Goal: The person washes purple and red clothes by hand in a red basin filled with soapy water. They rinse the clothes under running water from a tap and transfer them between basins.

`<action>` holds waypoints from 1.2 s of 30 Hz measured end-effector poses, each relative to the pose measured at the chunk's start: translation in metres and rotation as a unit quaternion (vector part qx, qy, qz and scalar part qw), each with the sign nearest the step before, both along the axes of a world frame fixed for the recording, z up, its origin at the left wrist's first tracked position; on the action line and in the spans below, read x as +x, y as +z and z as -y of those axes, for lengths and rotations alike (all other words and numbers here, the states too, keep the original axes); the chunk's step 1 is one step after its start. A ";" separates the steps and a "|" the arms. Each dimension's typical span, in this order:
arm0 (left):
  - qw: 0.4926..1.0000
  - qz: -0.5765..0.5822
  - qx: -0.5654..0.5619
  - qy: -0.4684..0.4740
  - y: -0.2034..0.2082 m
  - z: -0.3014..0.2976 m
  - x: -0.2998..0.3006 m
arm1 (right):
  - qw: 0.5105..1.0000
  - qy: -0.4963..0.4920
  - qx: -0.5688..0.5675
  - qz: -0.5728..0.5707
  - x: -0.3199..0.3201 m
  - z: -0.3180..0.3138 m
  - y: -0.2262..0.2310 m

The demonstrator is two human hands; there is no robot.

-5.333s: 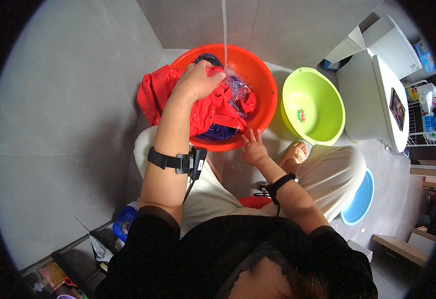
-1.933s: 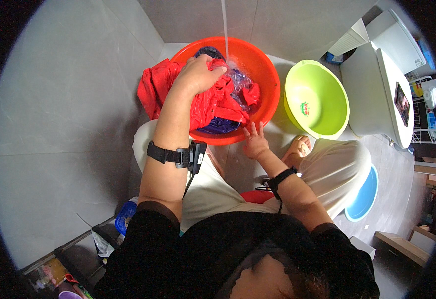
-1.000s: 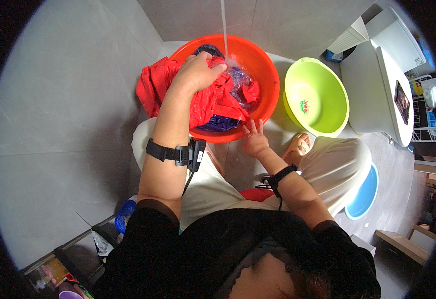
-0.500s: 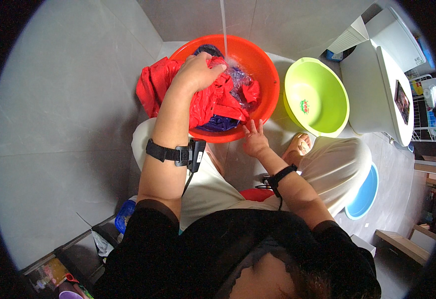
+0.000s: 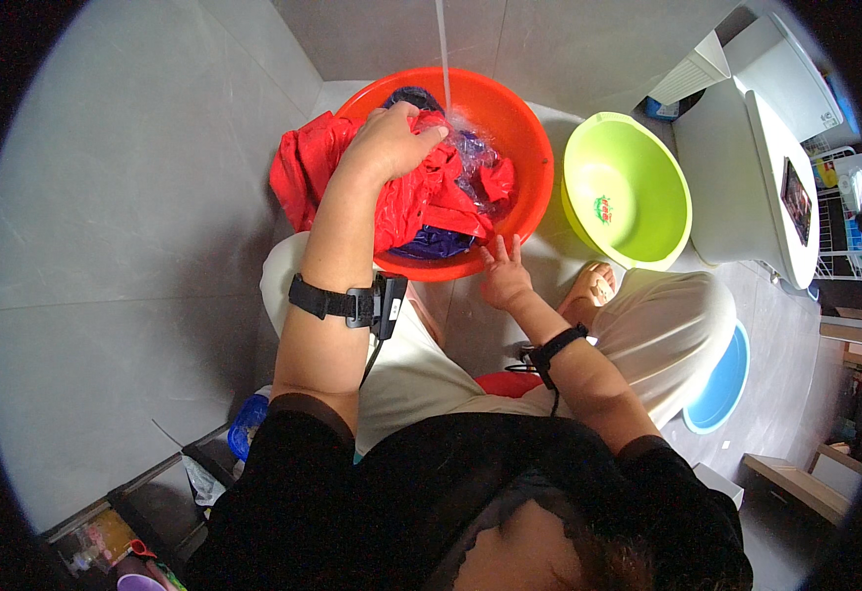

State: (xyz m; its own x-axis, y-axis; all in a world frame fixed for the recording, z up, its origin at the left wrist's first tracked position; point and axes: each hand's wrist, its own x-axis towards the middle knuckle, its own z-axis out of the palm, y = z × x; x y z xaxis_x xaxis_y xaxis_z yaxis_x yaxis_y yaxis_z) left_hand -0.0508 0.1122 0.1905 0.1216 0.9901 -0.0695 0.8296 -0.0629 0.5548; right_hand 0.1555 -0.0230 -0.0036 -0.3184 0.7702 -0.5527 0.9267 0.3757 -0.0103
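Observation:
A bright orange-red basin (image 5: pixel 529 167) stands on the floor in front of me. Water (image 5: pixel 444 59) runs into it in a thin stream from above. A wet red garment (image 5: pixel 413 209) fills its left side and hangs over the rim there. Dark blue cloth (image 5: pixel 435 243) shows beneath the red one. At the top of the red garment my left hand (image 5: pixel 391 145) is closed on the fabric, its fingertips partly hidden. My right hand (image 5: pixel 506 278), fingers spread, rests against the basin's near right rim and holds nothing.
To the right of the basin stands a lime-green basin (image 5: pixel 638 187), beside a white toilet (image 5: pixel 780 177). A light blue basin (image 5: pixel 721 389) lies past my right knee. Grey walls (image 5: pixel 135 177) close off the left and far sides. A blue container (image 5: pixel 246 426) sits behind my left elbow.

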 end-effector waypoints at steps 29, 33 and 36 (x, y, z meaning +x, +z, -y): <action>1.000 -0.002 -0.012 0.001 -0.001 -0.001 0.001 | 0.999 -0.024 0.027 -0.025 0.002 0.001 -0.021; 1.000 0.000 -0.008 0.000 -0.003 -0.001 0.001 | 0.999 -0.031 0.021 -0.028 0.000 0.001 -0.016; 1.000 -0.004 -0.003 0.004 -0.003 -0.001 0.001 | 0.999 -0.041 0.011 -0.023 0.000 0.002 -0.008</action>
State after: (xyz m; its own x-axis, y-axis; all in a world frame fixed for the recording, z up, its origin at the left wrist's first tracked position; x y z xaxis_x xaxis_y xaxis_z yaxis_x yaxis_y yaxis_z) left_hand -0.0497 0.1131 0.1877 0.1137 0.9905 -0.0768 0.8350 -0.0534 0.5477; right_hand 0.1553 -0.0247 -0.0120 -0.2788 0.8062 -0.5219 0.9531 0.2990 -0.0473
